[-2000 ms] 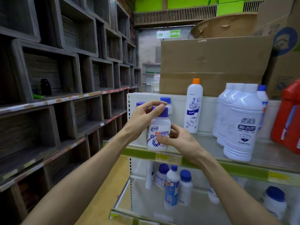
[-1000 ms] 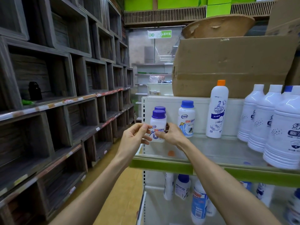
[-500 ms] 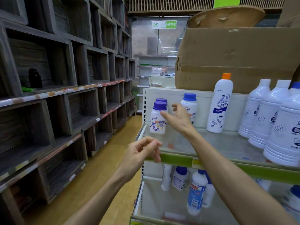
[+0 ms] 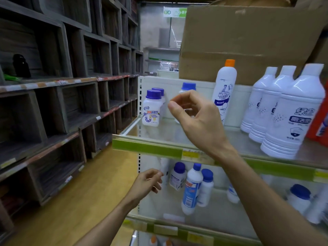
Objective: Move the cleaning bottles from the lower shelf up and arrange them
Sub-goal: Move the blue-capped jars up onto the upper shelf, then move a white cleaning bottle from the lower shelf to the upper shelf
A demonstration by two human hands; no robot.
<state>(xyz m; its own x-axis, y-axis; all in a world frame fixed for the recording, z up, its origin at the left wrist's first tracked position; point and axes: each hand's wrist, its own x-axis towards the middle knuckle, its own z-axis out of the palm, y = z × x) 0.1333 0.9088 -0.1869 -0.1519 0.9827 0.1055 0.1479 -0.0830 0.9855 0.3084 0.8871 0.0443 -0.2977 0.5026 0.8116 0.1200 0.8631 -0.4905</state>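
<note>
1. The right hand [image 4: 197, 121] hangs in the air in front of the upper shelf [image 4: 147, 148], its fingers loosely curled with thumb and forefinger near each other; it holds nothing and touches no bottle.
2. The left hand [image 4: 147, 183] is lower, at the left front of the lower shelf [image 4: 166, 228], fingers loosely curled and holding nothing, just beside a blurred white bottle.
3. On the upper shelf, two small purple-capped bottles [image 4: 152, 108] stand upright, one behind the other, close to the shelf's left edge and set back from its green front strip.
4. A blue-capped bottle [image 4: 189, 86] stands farther back, mostly hidden by the right hand.
5. An orange-capped bottle [image 4: 224, 89] stands upright against the back panel, right of it.
6. Three large white bottles [image 4: 287, 110] stand in a close row on the right, the nearest one close to the front edge.
7. Bare shelf surface lies open between the purple-capped pair and the large white row, from the front strip back.
8. On the lower shelf, a cluster of blue-capped bottles [image 4: 193, 185] stands right of the left hand; a blue-lidded jar [image 4: 300, 197] sits well apart to the right.
9. A cardboard box [image 4: 248, 41] rests above the upper shelf.
</note>
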